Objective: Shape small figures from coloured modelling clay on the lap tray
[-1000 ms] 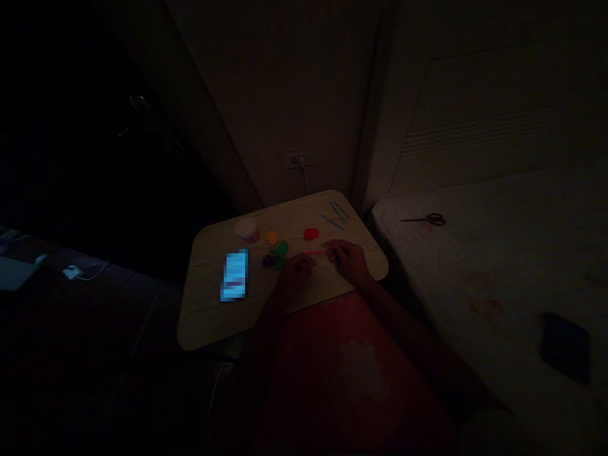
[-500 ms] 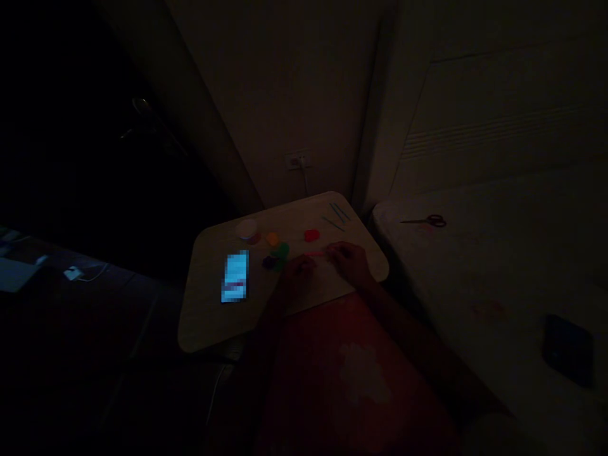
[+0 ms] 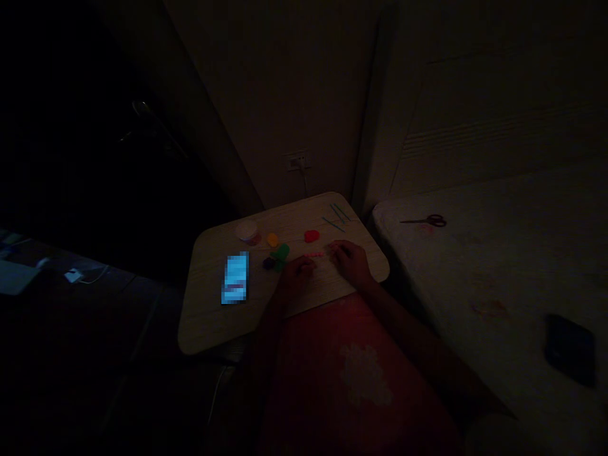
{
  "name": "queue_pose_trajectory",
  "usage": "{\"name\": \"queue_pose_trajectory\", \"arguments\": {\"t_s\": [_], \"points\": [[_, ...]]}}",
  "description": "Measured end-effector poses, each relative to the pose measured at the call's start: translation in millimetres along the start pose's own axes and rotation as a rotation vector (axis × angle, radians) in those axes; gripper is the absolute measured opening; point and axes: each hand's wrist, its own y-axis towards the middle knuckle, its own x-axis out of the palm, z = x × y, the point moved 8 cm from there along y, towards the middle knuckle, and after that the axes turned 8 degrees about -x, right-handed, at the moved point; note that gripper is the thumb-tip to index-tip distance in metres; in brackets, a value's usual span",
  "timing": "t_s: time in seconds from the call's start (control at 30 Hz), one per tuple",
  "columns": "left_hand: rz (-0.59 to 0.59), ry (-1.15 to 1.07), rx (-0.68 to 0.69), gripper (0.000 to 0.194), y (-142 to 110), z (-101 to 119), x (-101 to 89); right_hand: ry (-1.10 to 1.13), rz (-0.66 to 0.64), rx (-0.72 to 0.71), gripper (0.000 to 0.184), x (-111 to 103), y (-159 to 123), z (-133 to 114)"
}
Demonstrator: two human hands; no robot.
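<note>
Lying on the table (image 3: 204,323), between both hands: a thin pinkish-red beaded strip (image 3: 313,255), near the left hand (image 3: 298,271) and just beside the right hand (image 3: 352,258). Fingers curled on both hands; too dark to tell whether together or slightly apart, or clamped on anything.

Main risk, by judgement: squashing or snapping the strip, from pressing too hard on such thin, seemingly soft stuff. Also possible: dragging the left hand into the green lump (image 3: 280,253) or the dark purple lump (image 3: 268,263), both close by, and so mixing colours. Same danger with the red lump (image 3: 311,236) just beyond the strip — easy to brush in a careless reach, especially in light this dim.

As for containers, one in sight: a tub (image 3: 246,228), pale on top, near the yellow lump (image 3: 272,240). Lid or open mouth — cannot tell; contents likewise, apart from a reddish patch low on one side.
</note>
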Motion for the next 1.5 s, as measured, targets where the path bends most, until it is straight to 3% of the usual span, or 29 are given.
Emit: {"name": "queue_pose_trajectory", "arguments": {"t_s": [0.2, 0.6, 0.97, 1.27, 1.5], "points": [[0.004, 0.0, -0.012, 0.023, 0.8, -2.7, 0.2, 0.119, 0.009, 0.043, 0.035, 4.0, -0.3, 4.1], [0.005, -0.017, -0.003, 0.02, -1.3, 2.5, 1.2, 0.043, -0.038, 0.053, 0.016, 5.6, -2.3, 1.0], [0.005, -0.017, -0.007, 0.021, -3.6, 4.9, 0.5, 0.01, -0.086, 0.03, 0.041, 6.0, -4.0, -5.1], [0.011, -0.001, -0.011, 0.022, -1.1, -0.4, -0.3, -0.031, -0.026, -0.053, 0.031, 2.0, -0.5, 0.6], [0.007, -0.008, -0.01, 0.023, -0.7, -1.3, 0.3, 0.058, -0.016, 0.055, 0.028, 4.1, -2.4, 10.6]]}}
